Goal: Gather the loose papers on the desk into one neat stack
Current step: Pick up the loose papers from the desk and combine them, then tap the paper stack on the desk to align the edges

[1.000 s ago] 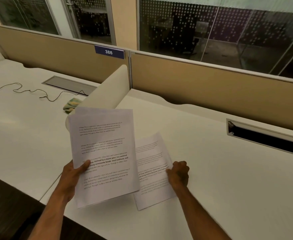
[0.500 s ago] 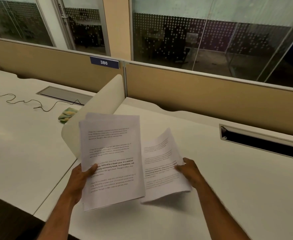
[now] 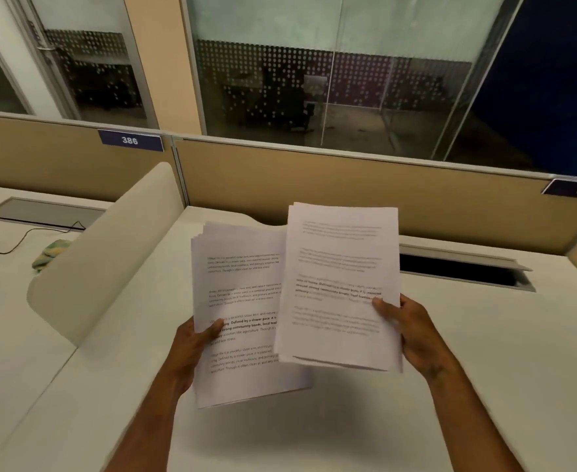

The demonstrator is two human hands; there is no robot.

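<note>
Both hands hold printed white papers in the air above the white desk (image 3: 484,335). My left hand (image 3: 195,349) grips the left edge of a bundle of several sheets (image 3: 239,301), thumb on top. My right hand (image 3: 406,328) grips the right edge of a second, smaller set of sheets (image 3: 341,287), lifted off the desk and upright. The right set overlaps the right side of the left bundle, lying in front of it. I see no loose paper on the desk surface around the hands.
A curved white divider panel (image 3: 109,253) stands to the left between two desks. Behind runs a tan partition (image 3: 348,185) with number plates 386 and 387. An open cable slot (image 3: 464,270) lies at the back right. A cable (image 3: 14,240) and a green cloth (image 3: 50,255) lie on the left desk.
My right hand has lifted its sheets off the desk and swung them upright, up and over the right side of the left bundle. The view has tilted up and shifted right.
</note>
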